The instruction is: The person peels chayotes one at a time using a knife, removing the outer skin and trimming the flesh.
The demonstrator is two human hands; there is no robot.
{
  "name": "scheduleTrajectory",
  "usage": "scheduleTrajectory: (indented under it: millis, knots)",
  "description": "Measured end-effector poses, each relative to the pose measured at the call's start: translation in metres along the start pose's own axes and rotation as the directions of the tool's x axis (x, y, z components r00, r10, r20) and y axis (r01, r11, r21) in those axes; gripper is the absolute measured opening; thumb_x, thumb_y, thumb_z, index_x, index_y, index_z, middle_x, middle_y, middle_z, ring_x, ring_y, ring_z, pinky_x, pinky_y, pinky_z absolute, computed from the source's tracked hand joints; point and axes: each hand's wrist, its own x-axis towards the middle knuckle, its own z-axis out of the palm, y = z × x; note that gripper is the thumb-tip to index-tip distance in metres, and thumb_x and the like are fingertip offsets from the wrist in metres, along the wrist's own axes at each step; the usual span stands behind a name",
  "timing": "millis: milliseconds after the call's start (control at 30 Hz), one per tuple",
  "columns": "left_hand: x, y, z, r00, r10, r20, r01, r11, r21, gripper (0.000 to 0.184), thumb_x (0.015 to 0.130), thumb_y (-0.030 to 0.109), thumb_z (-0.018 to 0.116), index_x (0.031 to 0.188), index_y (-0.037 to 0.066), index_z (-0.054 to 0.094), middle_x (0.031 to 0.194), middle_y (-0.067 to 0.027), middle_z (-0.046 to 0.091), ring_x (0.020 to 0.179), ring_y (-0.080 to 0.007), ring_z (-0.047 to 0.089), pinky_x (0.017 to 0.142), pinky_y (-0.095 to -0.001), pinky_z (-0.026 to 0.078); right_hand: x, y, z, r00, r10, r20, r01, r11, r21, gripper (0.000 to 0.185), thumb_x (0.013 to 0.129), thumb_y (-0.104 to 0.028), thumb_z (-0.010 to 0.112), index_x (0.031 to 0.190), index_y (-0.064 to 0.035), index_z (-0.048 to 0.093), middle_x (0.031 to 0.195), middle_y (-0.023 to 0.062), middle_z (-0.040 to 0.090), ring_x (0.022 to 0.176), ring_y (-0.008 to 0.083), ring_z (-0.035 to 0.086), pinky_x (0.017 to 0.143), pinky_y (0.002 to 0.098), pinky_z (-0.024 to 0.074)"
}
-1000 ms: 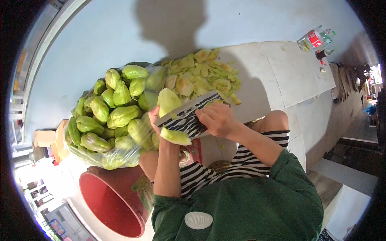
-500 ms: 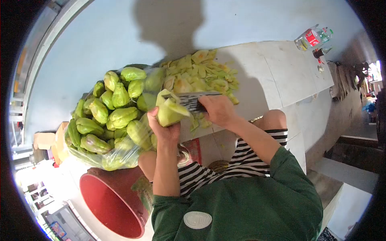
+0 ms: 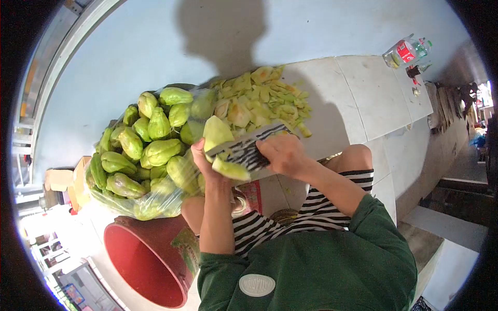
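left hand (image 3: pixel 211 170): fingers curl around the pale gourd (image 3: pixel 217 130); part of the grip is hidden behind the knife (image 3: pixel 248 151).
right hand (image 3: pixel 282 154): fingers are closed firmly; the knife handle is covered by them.
held gourd position: between the hands, near side of the peelings (image 3: pixel 262 98); the broad striped blade crosses in front of it.
cut piece (image 3: pixel 232 170): at the near side of the blade; whether it is joined to the gourd cannot be told.
peeled so far: peelings lie heaped on the bench (image 3: pixel 358 90); the held gourd appears largely bare.
unpeeled stock: many green gourds (image 3: pixel 158 124) fill the plastic bag (image 3: pixel 168 199).
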Motion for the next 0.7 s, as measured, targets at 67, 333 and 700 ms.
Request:
scheduleTrajectory:
  millis: [67,333,700]
  knots:
    - [-0.002,-0.002,0.009,0.997,0.019,-0.069,-0.022,0.998,-0.051,0.048,0.082,0.039,0.050,0.106,0.000,0.061,0.095,-0.0128,0.067,0.086,-0.0286,0.065,0.080,-0.0404,0.053,-0.003,0.013,0.011,0.990,0.120,0.074,-0.119,0.993,-0.025,0.047,0.057,-0.016,0.075,0.098,-0.0015,0.058,0.072,0.0085,0.059,0.065,0.0285,0.061,0.057,0.0399,0.0487]
    - [-0.006,0.005,0.007,1.000,-0.002,-0.001,0.001,0.993,-0.118,0.049,0.081,0.036,0.052,0.114,0.001,0.059,0.105,-0.0124,0.064,0.097,-0.0280,0.061,0.089,-0.0431,0.049,-0.004,0.016,0.020,0.979,0.199,0.042,-0.199,0.980,-0.015,0.025,0.072,-0.017,0.063,0.091,-0.0063,0.051,0.067,0.0121,0.058,0.063,0.0343,0.061,0.053,0.0478,0.0475]
    - [-0.007,0.004,0.021,0.994,0.039,-0.102,-0.059,0.978,-0.201,0.050,0.085,0.043,0.053,0.114,0.003,0.059,0.104,-0.0129,0.064,0.097,-0.0297,0.061,0.087,-0.0456,0.049,0.000,0.011,0.012,0.958,0.262,0.119,-0.274,0.956,0.106,0.035,0.070,-0.017,0.067,0.101,-0.0051,0.055,0.076,0.0154,0.062,0.072,0.0357,0.063,0.061,0.0468,0.0493]
